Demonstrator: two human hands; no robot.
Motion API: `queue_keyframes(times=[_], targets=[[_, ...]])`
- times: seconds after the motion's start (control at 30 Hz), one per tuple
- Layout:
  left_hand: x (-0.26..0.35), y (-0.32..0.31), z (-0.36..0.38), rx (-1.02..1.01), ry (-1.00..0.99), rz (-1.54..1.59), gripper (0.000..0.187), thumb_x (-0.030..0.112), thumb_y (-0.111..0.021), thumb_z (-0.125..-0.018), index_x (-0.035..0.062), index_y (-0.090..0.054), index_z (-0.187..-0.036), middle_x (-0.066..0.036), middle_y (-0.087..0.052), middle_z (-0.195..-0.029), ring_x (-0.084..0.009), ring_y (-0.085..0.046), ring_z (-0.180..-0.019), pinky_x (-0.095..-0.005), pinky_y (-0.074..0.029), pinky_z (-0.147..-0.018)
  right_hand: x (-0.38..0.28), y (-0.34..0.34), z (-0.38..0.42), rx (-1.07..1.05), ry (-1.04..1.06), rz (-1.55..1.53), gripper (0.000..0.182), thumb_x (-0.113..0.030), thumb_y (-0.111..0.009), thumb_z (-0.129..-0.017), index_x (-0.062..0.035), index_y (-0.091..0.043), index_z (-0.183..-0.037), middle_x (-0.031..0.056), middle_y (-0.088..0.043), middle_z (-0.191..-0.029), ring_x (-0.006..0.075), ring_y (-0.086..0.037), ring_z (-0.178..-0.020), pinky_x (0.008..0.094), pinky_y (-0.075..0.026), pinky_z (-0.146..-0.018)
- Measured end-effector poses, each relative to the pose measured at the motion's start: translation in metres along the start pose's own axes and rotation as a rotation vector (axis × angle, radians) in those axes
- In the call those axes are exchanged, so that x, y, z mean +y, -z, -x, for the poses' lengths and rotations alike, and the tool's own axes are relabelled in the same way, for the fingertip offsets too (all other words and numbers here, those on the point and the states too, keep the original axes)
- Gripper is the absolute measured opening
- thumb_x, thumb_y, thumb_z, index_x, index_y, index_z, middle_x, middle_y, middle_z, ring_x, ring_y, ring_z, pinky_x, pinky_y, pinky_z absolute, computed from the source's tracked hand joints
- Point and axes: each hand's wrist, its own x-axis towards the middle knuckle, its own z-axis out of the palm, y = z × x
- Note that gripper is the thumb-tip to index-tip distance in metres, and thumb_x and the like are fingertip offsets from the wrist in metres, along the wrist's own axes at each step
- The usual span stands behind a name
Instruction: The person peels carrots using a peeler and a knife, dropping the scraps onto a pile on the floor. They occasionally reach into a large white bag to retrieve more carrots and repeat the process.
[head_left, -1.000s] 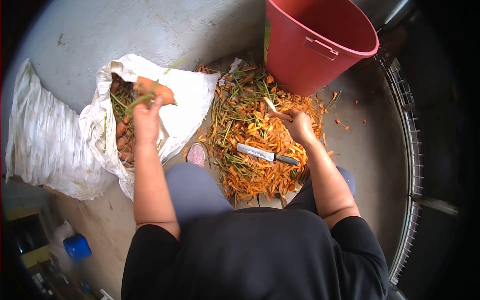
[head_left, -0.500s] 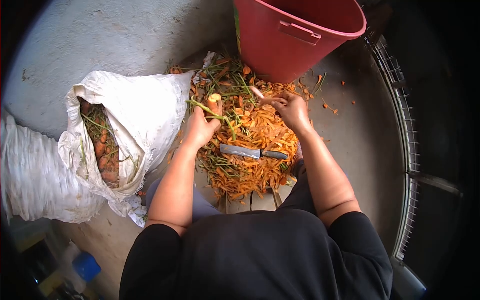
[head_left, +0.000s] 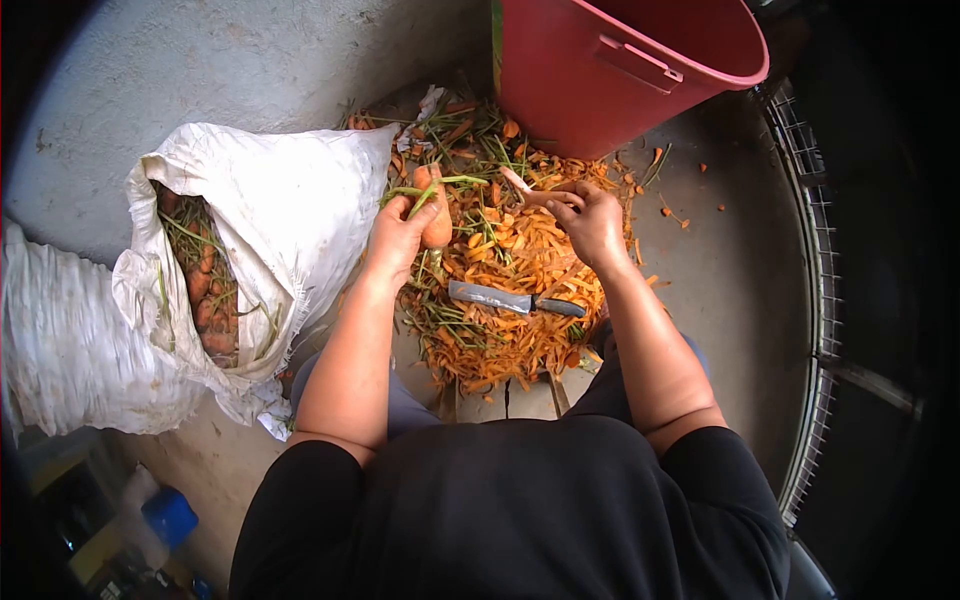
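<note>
Gripping a carrot [head_left: 438, 222], the left hand [head_left: 398, 240] is hovering over the left side of the peelings [head_left: 540, 255], right of the sack [head_left: 335, 180]. The right hand [head_left: 597, 225] is clasping a peeler [head_left: 545, 198]; a knife [head_left: 492, 296] is lying nearer.

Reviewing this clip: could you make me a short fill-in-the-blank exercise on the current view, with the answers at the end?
1. The left hand holds a carrot with stalks coloured ____.
2. The knife lies with its handle toward the person's ____ side.
3. The open sack is on the person's ____ side.
4. The big bin is coloured ____.

Missing words: green; right; left; red.
</note>
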Motion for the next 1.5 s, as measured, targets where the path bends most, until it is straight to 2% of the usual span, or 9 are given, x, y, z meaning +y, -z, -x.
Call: queue_keyframes(times=[0.23,0.27,0.73,0.8,1.03,1.13,1.33,1.43,1.5], targets=[[0.000,-0.006,0.009,-0.039,0.409,0.287,0.040,0.032,-0.065,-0.077,0.0030,-0.049,-0.100,-0.010,-0.057,-0.086,-0.0140,-0.056,-0.060,-0.0296,-0.049,-0.053,0.003,0.007,-0.003,-0.037,-0.120,-0.869,0.013,-0.015,-0.058,-0.083,-0.0038,-0.054,-0.087,0.0054,-0.057,-0.069,0.0106,-0.052,-0.056,0.0250,-0.045,-0.051],[-0.008,-0.009,0.009,-0.067,0.402,0.302,0.041,0.034,-0.068,-0.074,0.0041,-0.048,-0.094,-0.011,-0.056,-0.085,-0.0149,-0.058,-0.059,-0.0239,-0.045,-0.040,0.000,0.008,-0.002,-0.040,-0.127,-0.864,0.013,-0.018,-0.055,-0.085,-0.0051,-0.051,-0.086,0.0062,-0.056,-0.070,0.0126,-0.053,-0.057,0.0263,-0.046,-0.052],[0.015,-0.052,0.041,-0.111,0.569,0.400,0.039,0.044,-0.047,-0.084,0.0107,-0.056,-0.101,-0.003,-0.056,-0.078,-0.0136,-0.052,-0.058,-0.0270,-0.043,-0.050,-0.011,-0.011,0.015,-0.341,-0.218,-1.093,0.016,-0.009,-0.066,-0.075,-0.0026,-0.052,-0.074,0.0095,-0.058,-0.061,0.0105,-0.049,-0.041,0.0198,-0.038,-0.034],[0.006,-0.048,0.038,-0.309,0.555,0.417,0.036,0.041,-0.047,-0.085,0.0109,-0.057,-0.100,-0.004,-0.056,-0.076,-0.0143,-0.052,-0.058,-0.0268,-0.043,-0.049,-0.007,-0.015,0.014,-0.328,-0.204,-1.040,0.016,-0.008,-0.067,-0.075,-0.0021,-0.051,-0.073,0.0084,-0.057,-0.059,0.0101,-0.048,-0.040,0.0200,-0.038,-0.034],[-0.005,-0.038,0.039,-0.482,0.626,0.498,0.031,0.033,-0.042,-0.089,0.0097,-0.051,-0.108,-0.009,-0.055,-0.080,-0.0170,-0.053,-0.064,-0.0258,-0.042,-0.047,0.026,0.021,-0.034,0.373,-0.330,-0.848,0.015,-0.008,-0.064,-0.076,-0.0041,-0.049,-0.074,0.0039,-0.052,-0.057,0.0094,-0.043,-0.038,0.0220,-0.037,-0.035],[-0.002,-0.035,0.040,-0.513,0.568,0.552,0.032,0.033,-0.044,-0.088,0.0107,-0.050,-0.110,-0.008,-0.055,-0.085,-0.0161,-0.053,-0.065,-0.0263,-0.042,-0.047,0.020,0.017,-0.027,0.309,-0.303,-0.983,0.014,-0.011,-0.062,-0.079,-0.0064,-0.048,-0.082,0.0038,-0.052,-0.061,0.0088,-0.040,-0.038,0.0219,-0.035,-0.034],[0.004,-0.043,0.049,-0.484,0.455,0.579,0.033,0.032,-0.044,-0.088,0.0108,-0.054,-0.111,-0.004,-0.055,-0.088,-0.0119,-0.053,-0.064,-0.0241,-0.039,-0.044,-0.021,-0.020,0.021,-0.342,-0.165,-1.045,0.014,-0.008,-0.065,-0.077,-0.0008,-0.053,-0.078,0.0073,-0.056,-0.055,0.0100,-0.049,-0.038,0.0192,-0.038,-0.031],[0.002,-0.044,0.049,-0.428,0.549,0.511,0.035,0.030,-0.043,-0.089,0.0092,-0.050,-0.116,-0.004,-0.056,-0.086,-0.0131,-0.053,-0.066,-0.0244,-0.040,-0.045,-0.005,-0.016,0.005,-0.263,-0.241,-1.049,0.015,-0.009,-0.066,-0.075,-0.0018,-0.053,-0.077,0.0068,-0.056,-0.056,0.0110,-0.051,-0.040,0.0192,-0.039,-0.032],[0.002,-0.043,0.048,-0.491,0.541,0.540,0.037,0.029,-0.042,-0.089,0.0115,-0.043,-0.122,-0.005,-0.054,-0.091,-0.0152,-0.053,-0.068,-0.0254,-0.041,-0.044,0.010,-0.003,-0.018,0.066,-0.243,-0.939,0.019,-0.012,-0.067,-0.075,-0.0033,-0.051,-0.077,0.0063,-0.056,-0.062,0.0099,-0.048,-0.041,0.0204,-0.039,-0.034]])
